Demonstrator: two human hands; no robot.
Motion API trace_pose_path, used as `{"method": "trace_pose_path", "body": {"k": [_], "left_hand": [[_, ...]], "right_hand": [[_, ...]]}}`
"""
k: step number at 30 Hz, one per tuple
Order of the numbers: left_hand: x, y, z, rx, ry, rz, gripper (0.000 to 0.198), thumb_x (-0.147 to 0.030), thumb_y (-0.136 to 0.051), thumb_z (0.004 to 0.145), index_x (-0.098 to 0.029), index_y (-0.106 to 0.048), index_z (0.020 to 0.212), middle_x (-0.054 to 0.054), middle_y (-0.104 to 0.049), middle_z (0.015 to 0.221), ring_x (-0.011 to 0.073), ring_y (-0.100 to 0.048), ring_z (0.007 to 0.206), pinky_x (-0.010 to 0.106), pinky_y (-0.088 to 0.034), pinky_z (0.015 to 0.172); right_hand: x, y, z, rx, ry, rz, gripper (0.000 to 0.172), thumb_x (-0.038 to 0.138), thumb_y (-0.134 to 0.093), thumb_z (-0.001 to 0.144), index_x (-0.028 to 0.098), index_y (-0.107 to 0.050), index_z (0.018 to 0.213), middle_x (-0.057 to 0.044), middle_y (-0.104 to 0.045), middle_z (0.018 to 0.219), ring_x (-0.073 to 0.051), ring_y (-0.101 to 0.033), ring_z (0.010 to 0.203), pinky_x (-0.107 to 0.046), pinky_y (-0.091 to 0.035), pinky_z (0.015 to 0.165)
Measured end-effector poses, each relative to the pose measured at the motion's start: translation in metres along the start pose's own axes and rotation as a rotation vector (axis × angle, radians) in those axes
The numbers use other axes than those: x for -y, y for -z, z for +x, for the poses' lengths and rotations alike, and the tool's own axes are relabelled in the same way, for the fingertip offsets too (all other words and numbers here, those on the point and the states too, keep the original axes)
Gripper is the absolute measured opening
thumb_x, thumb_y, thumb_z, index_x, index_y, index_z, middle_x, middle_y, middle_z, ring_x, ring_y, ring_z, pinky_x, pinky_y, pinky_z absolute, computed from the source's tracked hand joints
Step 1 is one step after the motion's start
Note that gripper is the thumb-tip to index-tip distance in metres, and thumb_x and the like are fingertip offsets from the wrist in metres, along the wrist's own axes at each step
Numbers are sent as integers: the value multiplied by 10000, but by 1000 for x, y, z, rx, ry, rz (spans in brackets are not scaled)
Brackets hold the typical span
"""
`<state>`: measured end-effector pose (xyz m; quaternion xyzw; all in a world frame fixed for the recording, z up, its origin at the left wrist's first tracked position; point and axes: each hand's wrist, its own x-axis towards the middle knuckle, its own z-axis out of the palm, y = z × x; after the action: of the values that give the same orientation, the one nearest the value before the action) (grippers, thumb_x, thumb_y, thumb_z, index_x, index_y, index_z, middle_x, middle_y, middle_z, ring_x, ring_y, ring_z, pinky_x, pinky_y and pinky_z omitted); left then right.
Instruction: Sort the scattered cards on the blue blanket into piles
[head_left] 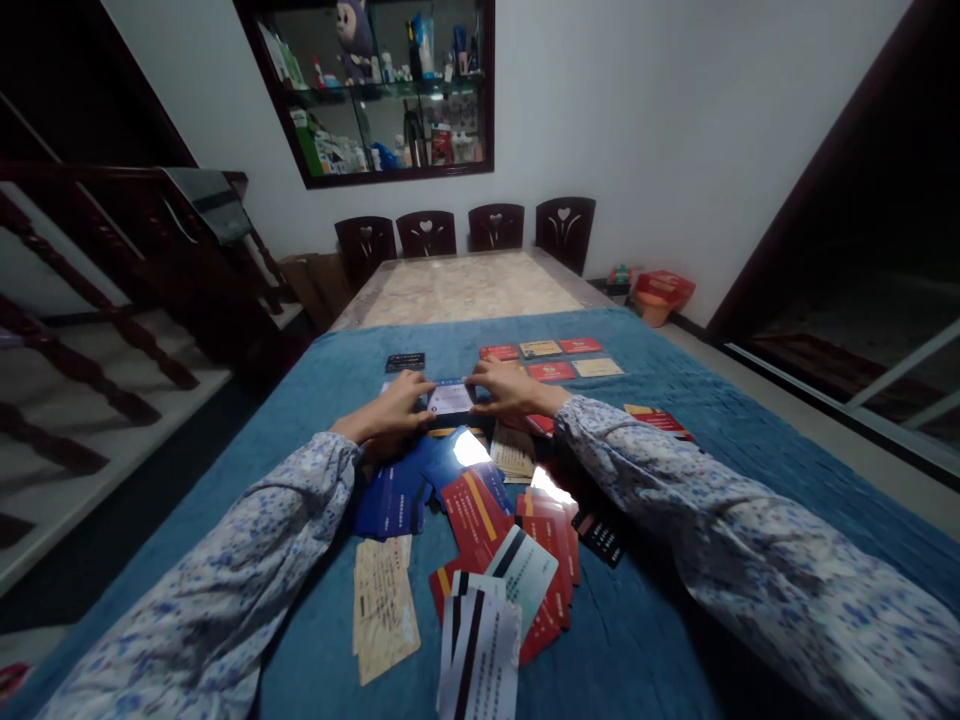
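Note:
My left hand (394,404) and my right hand (506,388) meet over one card (450,398) with a pale face and blue edge. Each hand pinches one end of it, just above the blue cloth (675,610). A dark card (405,361) lies just beyond my left hand. Red and cream cards (551,358) sit in two neat rows beyond my right hand. Nearer to me a loose heap of red, blue, white and beige cards (480,540) is spread between my forearms. Both sleeves are pale with a blue flower print.
The blue cloth covers the near part of a long table; bare marble top (465,285) shows beyond it. Several dark chairs (465,228) stand at the far end. A stair rail (112,330) runs on the left. A red basin (664,290) sits on the floor at right.

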<state>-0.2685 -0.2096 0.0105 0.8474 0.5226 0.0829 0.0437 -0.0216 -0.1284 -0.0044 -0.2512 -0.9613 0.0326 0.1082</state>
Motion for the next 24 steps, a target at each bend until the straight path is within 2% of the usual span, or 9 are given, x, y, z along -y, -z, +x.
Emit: {"method": "trace_pose_path", "body": {"k": [4,9,18,24], "left_hand": [[16,3,-6,15,27,12,417,-329,-665,834,-186,-674,1226,126,-609,1182,300,-527,1167,450,-461,1044],[31,8,-12,10,76,14,428,-343,-656,824,-200,-669,1228,127,-613,1193,309,-528,1169,457,-464,1029],[57,8,-8,10,156,35,371,-315,-652,793,-193,-702,1139,149,-627,1218,348,-520,1210,494,-463,1032],[72,9,-7,56,198,81,411,-293,-626,795,-181,-691,1185,152,-620,1266,346,-511,1238,489,-458,1050]], "right_hand": [[6,-1,15,14,39,-13,391,474,-776,846,142,-744,1050,-155,-637,1105,-287,-515,1058,-379,-422,911],[13,-3,32,21,49,-11,349,460,-740,884,148,-743,1040,-158,-638,1099,-293,-520,1081,-366,-427,893],[26,-1,60,76,-16,-20,340,455,-731,896,163,-751,1069,-166,-650,1167,-300,-539,1117,-342,-443,860],[32,-5,79,102,-69,-21,368,462,-713,906,165,-749,1121,-187,-649,1236,-340,-538,1185,-364,-462,855]]}}
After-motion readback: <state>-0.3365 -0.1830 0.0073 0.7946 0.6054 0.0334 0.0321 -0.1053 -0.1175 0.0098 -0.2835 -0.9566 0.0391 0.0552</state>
